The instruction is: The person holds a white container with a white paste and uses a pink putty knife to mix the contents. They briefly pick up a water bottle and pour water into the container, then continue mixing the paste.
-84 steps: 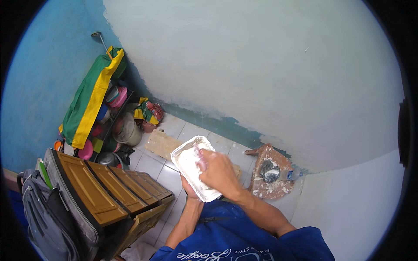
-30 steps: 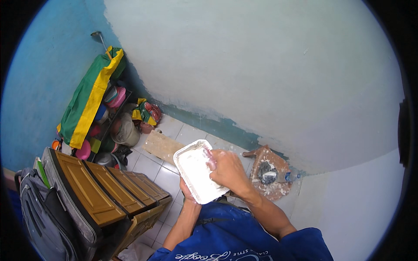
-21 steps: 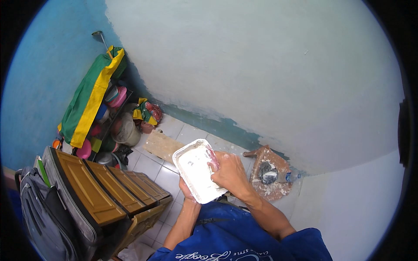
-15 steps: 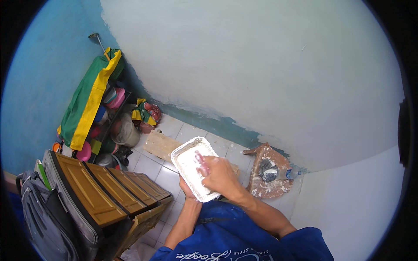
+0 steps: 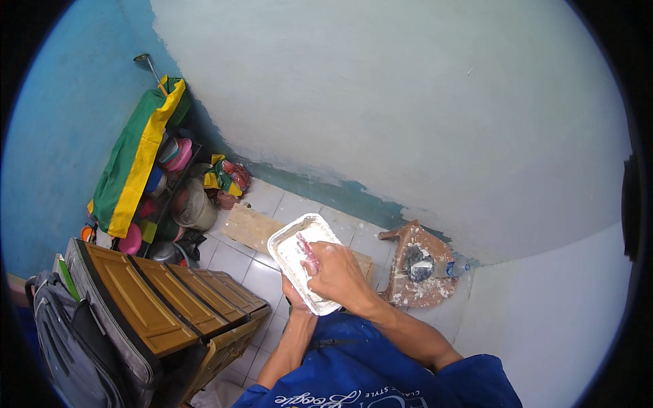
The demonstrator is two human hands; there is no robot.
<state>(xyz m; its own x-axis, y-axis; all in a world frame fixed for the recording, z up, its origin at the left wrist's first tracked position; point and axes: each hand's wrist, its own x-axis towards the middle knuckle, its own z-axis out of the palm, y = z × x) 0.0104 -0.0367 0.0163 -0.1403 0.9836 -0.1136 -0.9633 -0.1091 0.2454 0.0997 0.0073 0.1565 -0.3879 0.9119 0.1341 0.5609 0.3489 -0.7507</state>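
My left hand grips the near edge of a white rectangular tray smeared with white putty, holding it up at chest height; most of the hand is hidden under the tray. My right hand is closed on a small scraper with a pinkish handle and presses it onto the tray's surface. Both forearms come up from blue sleeves at the lower edge.
A pale coated wall fills the view ahead, with a blue strip along its foot. A spattered wooden stool stands right, a plank on the tiled floor, brown plastic drawers and a backpack at left, buckets and a green-yellow cloth beyond.
My right hand has been sliding the scraper back and forth across the tray: toward the right edge, then back onto the middle. The tray shifted slightly; the rest stayed put.
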